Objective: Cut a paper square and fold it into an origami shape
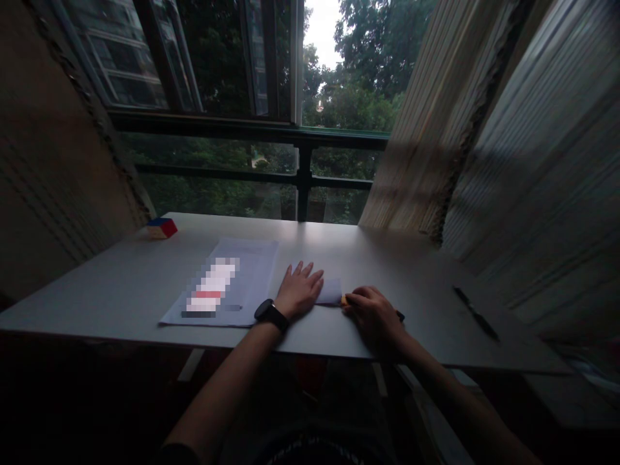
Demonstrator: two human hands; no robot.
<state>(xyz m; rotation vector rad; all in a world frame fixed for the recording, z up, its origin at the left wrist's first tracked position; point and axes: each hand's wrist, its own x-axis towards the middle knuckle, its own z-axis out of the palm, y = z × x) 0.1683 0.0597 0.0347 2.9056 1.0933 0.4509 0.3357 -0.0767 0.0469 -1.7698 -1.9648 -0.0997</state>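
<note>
My left hand [301, 289], with a black watch on its wrist, lies flat with its fingers spread. It rests over the left part of a small white piece of paper [330, 292] on the table. Beyond the paper's right edge, my right hand [375, 314] is closed around a slim orange-and-black tool [344, 299]. The tool's orange end touches or nearly touches the paper. A dark end shows past the hand's right side, and the grip hides the rest, so its exact kind is unclear.
Larger paper sheets [254, 278] lie on the white table [121, 284] left of my hands. A Rubik's cube [162, 227] sits at the far left corner. A long black pen-like object [476, 314] lies at the right. Curtains [407, 135] hang near the back edge.
</note>
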